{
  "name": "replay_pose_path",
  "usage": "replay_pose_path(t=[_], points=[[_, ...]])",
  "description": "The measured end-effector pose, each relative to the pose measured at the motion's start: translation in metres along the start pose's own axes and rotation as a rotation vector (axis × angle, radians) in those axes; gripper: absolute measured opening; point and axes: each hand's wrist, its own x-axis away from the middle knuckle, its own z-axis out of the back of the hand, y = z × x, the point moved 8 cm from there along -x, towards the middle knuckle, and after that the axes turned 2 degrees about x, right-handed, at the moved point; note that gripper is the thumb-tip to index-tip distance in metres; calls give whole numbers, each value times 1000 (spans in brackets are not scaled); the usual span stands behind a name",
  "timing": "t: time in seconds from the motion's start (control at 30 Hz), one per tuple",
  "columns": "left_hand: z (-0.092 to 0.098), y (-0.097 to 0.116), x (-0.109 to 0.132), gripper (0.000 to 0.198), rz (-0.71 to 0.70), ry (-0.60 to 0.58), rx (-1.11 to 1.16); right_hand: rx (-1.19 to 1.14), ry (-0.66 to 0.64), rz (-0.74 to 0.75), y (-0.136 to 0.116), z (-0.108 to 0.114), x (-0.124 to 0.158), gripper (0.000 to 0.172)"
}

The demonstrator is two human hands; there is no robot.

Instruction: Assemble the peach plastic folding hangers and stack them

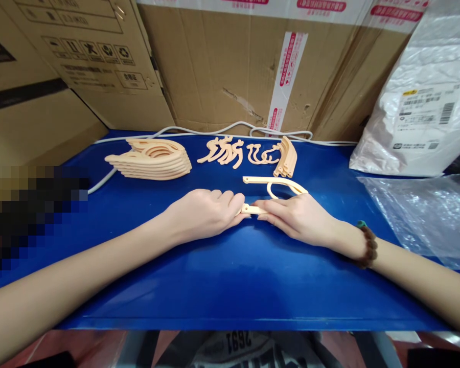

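Note:
Near the middle of the table, my left hand (205,215) is closed with its fingers curled round a small cream plastic piece, mostly hidden. My right hand (304,217) pinches a cream plastic hanger arm (256,210), whose holed end meets the left fingertips. Whether the two pieces are joined, I cannot tell. Just behind the right hand is another hanger arm (261,180) with a curved loop, partly covered by that hand. Farther back lie a stack of folded plastic hangers (153,164), several loose S-shaped hooks (225,151) and a bundle of straight-ended arms (286,156).
Cardboard boxes (222,66) wall off the back and left of the blue table (230,286). A white cable (214,132) runs along the rear. At right stand a white plastic parcel bag (410,102) and a flat clear bag (437,220).

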Motion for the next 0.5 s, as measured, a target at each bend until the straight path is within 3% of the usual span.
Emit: replay_pose_path(t=[0.5], points=[[10,1,-1,32,-39,67,-53,47,39,18,-3,3,0,38]])
